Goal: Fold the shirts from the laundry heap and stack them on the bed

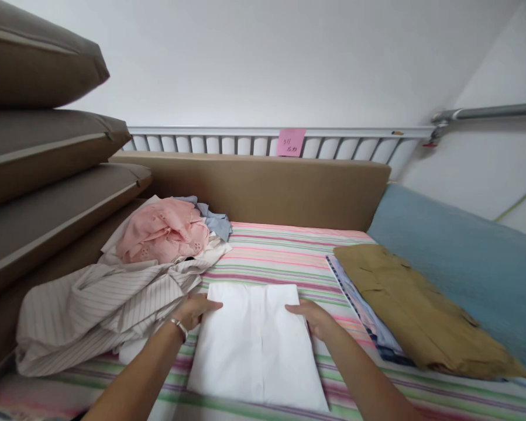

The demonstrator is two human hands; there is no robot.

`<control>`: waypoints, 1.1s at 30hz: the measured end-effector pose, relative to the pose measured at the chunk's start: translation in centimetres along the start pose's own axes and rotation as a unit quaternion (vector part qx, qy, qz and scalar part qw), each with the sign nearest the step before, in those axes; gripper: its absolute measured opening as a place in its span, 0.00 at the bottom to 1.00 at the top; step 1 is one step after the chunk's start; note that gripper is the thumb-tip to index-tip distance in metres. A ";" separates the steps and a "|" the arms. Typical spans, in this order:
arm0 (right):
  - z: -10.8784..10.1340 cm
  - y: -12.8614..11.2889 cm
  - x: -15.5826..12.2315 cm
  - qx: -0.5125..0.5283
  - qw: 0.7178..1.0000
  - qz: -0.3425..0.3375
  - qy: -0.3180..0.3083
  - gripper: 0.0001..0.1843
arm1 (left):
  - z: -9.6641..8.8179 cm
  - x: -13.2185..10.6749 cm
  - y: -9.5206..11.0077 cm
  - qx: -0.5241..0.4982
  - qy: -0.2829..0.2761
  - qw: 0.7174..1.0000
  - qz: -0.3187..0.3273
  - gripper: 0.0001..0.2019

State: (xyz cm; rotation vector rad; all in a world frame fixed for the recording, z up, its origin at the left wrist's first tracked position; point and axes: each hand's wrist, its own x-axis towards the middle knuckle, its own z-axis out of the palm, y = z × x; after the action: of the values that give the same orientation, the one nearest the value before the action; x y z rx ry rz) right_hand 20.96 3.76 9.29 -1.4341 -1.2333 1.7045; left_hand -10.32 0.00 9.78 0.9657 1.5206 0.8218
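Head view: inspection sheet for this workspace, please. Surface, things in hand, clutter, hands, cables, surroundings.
Surface: striped bedsheet, flat.
Things in hand: folded white cloth, flat on the sheet.
Clutter: unfolded clothes heap left, pink garment on top; folded stack right, mustard garment on top.
Hands: left hand at the cloth's top left corner, right hand at its top right; grip unclear.
Cables: nothing seen.
Surroundings: brown cushions left, blue blanket right, white rail with pink note behind.

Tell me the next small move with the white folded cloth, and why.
Probably lift the white folded cloth onto the stack at the right. It already lies flat and squared on the striped sheet, the left hand and right hand rest at its far corners, and the mustard garment tops folded pieces there.
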 end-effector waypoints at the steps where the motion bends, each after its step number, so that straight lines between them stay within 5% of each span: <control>1: -0.1 -0.9 -0.3 0.007 1.000 -0.007 -0.003 0.21 | -0.3 -0.4 0.8 -0.018 -0.013 1.000 0.005 0.29; 5: -0.8 -6.3 -3.0 0.004 0.994 -0.106 0.031 0.23 | -1.4 -3.5 5.6 -0.073 -0.020 0.991 0.108 0.28; 9: -1.2 -9.6 -7.1 -0.073 0.945 -0.292 0.128 0.21 | -1.7 -7.4 8.2 -0.026 0.049 0.954 0.293 0.19; 11: -1.1 -7.8 -8.7 -0.113 0.910 -0.367 0.158 0.17 | -1.6 -8.5 6.4 0.031 0.089 0.920 0.379 0.15; 14: -1.2 -0.4 -9.5 -0.173 0.875 -0.428 0.145 0.12 | -1.3 -8.8 0.3 0.141 0.093 0.885 0.434 0.10; 18: -2.3 10.2 -10.0 -0.303 0.883 -0.341 0.111 0.12 | -1.9 -8.8 -9.4 0.275 0.055 0.884 0.373 0.11; 22: -3.8 12.4 -11.2 -0.262 0.919 -0.239 0.173 0.16 | -3.5 -9.8 -14.0 0.178 0.222 0.918 0.278 0.14; 24: -4.0 11.3 -11.3 -0.220 0.934 -0.194 0.206 0.17 | -3.4 -10.3 -13.8 0.087 0.264 0.935 0.221 0.17; 27: -3.0 9.6 -10.5 -0.155 0.961 -0.124 0.191 0.21 | -1.5 -10.7 -11.9 -0.006 0.209 0.969 0.130 0.21; 30: -1.7 8.9 -8.8 -0.125 0.975 -0.064 0.174 0.26 | 0.7 -10.6 -9.7 -0.014 0.161 0.985 0.052 0.19; 33: -0.9 8.4 -7.0 -0.153 0.969 -0.053 0.187 0.25 | 1.9 -9.9 -8.2 -0.013 0.176 0.984 0.028 0.13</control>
State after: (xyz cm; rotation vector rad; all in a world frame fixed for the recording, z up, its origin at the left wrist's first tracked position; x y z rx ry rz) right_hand 24.55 -5.43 4.57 -1.7361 -1.3656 1.1379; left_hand -9.00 -12.44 6.30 0.8786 1.7828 1.0933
